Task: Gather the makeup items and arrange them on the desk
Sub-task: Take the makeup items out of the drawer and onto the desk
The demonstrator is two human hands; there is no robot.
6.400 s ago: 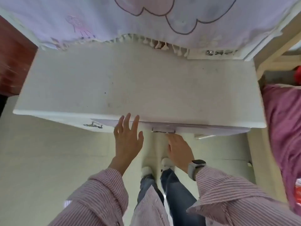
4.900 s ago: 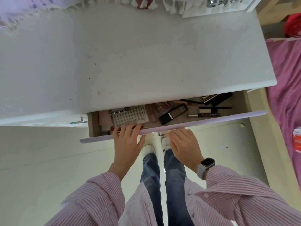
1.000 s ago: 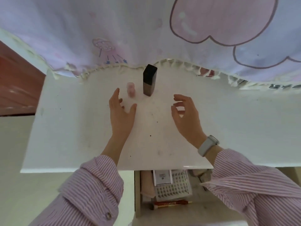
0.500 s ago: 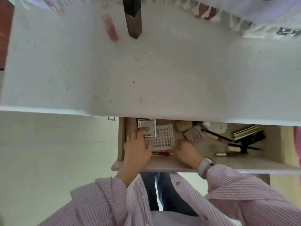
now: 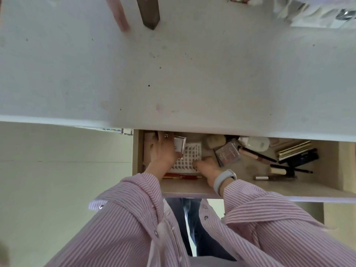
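Observation:
Under the white desk (image 5: pixel 192 74) the drawer (image 5: pixel 317 191) stands pulled out, and both my hands are inside its left part. My left hand (image 5: pixel 162 152) grips a small silver-white box (image 5: pixel 180 146), tilted up on edge. My right hand (image 5: pixel 207 167) lies with its fingertips at the lower right edge of a white false-lash tray (image 5: pixel 187 158); whether it pinches the tray is unclear. At the desk's far edge stand a dark brown bottle (image 5: pixel 149 12) and a pink tube (image 5: pixel 118 13).
The drawer's right part holds a pinkish palette (image 5: pixel 227 154), a beige sponge (image 5: pixel 214 141), a white case (image 5: pixel 258 144), a gold palette (image 5: pixel 293 149), pencils and tubes. A red pen (image 5: pixel 181 177) lies by the drawer front. Fringed cloth hangs at the desk's back right.
Over the last second, my hands left the desk top and dropped into the drawer. My left hand has closed round the small box and tilted it up; my right hand moved onto the lash tray.

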